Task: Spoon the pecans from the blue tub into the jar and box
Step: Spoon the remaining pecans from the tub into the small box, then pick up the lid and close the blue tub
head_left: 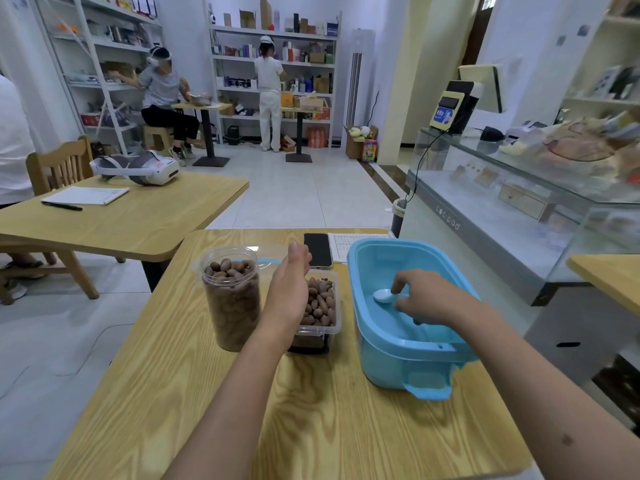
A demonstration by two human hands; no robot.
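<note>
The blue tub (367, 306) stands at the right of the wooden table, and no pecans show inside it. My right hand (424, 297) reaches into the tub and holds the handle of a pale blue spoon (382, 295), whose bowl lies on the tub's floor. A clear round jar (231, 299), full of pecans, stands at the left. Between jar and tub sits a clear rectangular box (320, 308) of pecans. My left hand (289, 289) hovers over the box's left side with straight fingers, holding nothing and hiding part of the box.
A black phone (317, 250) and a printed sheet (341, 245) lie at the table's far edge behind the box. A second table (138, 216) with a headset and notepad stands to the left, a glass counter (519, 209) to the right. Two people work at the far shelves.
</note>
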